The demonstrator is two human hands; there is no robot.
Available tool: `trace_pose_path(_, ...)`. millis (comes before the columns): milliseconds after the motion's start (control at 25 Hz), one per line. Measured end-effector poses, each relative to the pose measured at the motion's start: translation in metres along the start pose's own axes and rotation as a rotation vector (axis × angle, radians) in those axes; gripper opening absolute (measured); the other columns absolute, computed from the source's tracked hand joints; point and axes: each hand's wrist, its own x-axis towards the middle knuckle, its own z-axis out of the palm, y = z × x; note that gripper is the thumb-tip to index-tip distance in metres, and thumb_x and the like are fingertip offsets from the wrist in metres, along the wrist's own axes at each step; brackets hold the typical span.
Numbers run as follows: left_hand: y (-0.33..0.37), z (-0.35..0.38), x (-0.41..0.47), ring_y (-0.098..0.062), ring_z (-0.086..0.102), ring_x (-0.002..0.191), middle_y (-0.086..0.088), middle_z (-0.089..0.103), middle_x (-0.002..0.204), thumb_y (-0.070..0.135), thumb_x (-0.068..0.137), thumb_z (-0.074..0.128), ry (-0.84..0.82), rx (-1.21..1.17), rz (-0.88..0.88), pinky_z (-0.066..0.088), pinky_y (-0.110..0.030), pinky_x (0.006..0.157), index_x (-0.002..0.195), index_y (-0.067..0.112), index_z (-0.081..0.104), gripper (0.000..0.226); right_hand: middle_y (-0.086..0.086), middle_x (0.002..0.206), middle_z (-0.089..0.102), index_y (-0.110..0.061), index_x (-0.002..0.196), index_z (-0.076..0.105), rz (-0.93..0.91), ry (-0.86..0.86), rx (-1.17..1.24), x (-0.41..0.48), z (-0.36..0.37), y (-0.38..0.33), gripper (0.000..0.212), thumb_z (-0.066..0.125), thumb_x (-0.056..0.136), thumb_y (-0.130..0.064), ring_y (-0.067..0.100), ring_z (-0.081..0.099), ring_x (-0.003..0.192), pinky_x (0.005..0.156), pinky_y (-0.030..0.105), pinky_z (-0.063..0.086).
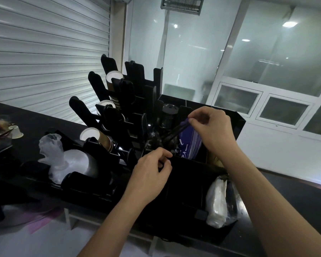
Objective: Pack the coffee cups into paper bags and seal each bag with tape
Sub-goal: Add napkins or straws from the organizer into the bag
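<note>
The flat purple paper bags with white marks [190, 145] stand on their edges in a slot of the big black plastic rack [237, 125], packed close together. The right hand [214, 127] is over them. Its thumb and first fingers [196, 120] pinch the top edge of the bags and the other fingers are curled in. Long thin black strips [174, 132] slant down from that top edge toward the left hand [149, 171].

The left hand sits lower, at the front edge of the same slot. Its fingers [165, 160] are curled in with the tips close together, but it is too dark there to tell if they pinch anything.

The brown paper coffee cups with white insides [98, 138] lie tilted in stacks in the rack, to the left of both hands (two more stacks sit higher up behind). A stack of black cup lids [168, 115] stands just behind the bags.

A clear plastic bag of white round things [69, 164] lies in the rack on the left. A white bundle in clear wrap [217, 201] stands in the rack by the right arm. What is inside each is hard to make out.

The rack stands on a black worktop [35, 119], which runs out of the picture on both sides. The bottom of the purple bags is hidden in the slot
</note>
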Motion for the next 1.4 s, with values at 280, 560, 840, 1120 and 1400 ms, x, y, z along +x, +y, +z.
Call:
trace_pose_path(280,0.022,-0.006,-0.01,-0.003,0.053,0.106,0.021,0.058,0.108,0.026,0.097,0.057,0.124,0.03,0.146,0.051,-0.029,0.091,0.121,0.034,0.059,0.026,-0.013,0.079,0.074,-0.029,0.09,0.077,-0.027,0.034,0.122,-0.024,-0.042,-0.021,0.012,0.071,0.092,-0.019,0.002,0.068,0.077,0.068,0.012,0.048)
trace_pose_path(560,0.036,-0.007,-0.034,0.001,0.039,0.122,0.022,0.053,0.126,0.032,0.1,0.054,0.213,0.129,0.271,0.035,-0.016,0.102,0.136,0.03,0.056,0.036,-0.013,0.082,0.075,-0.029,0.092,0.078,-0.077,-0.097,0.188,-0.073,-0.074,-0.042,0.013,0.073,0.092,-0.017,0.012,0.07,0.077,0.073,0.028,0.058)
trace_pose_path(840,0.032,-0.005,-0.081,0.004,0.053,0.109,0.02,0.061,0.103,0.039,0.097,0.059,0.023,0.014,0.194,0.042,-0.011,0.091,0.113,0.039,0.067,0.018,-0.002,0.078,0.074,-0.022,0.096,0.079,-0.019,-0.106,0.306,-0.123,-0.081,-0.034,0.013,0.075,0.091,-0.011,0.013,0.071,0.074,0.077,0.032,0.06)
trace_pose_path(1120,0.023,0.006,-0.131,0.001,0.06,0.103,0.015,0.068,0.099,0.038,0.091,0.068,-0.114,-0.101,0.116,0.046,-0.015,0.091,0.106,0.04,0.072,0.016,0.005,0.085,0.075,-0.009,0.102,0.076,0.108,-0.113,0.552,-0.174,-0.077,-0.022,0.015,0.076,0.087,-0.006,0.012,0.068,0.07,0.067,0.024,0.055)
trace_pose_path(1400,0.017,0.012,-0.158,-0.01,0.066,0.101,0.012,0.073,0.099,0.045,0.091,0.064,-0.215,-0.19,0.081,0.056,-0.038,0.088,0.104,0.043,0.071,0.015,0.013,0.099,0.076,-0.015,0.098,0.075,0.199,-0.247,0.604,-0.231,-0.066,-0.01,0.014,0.074,0.088,-0.005,0.015,0.071,0.079,0.075,0.031,0.06)
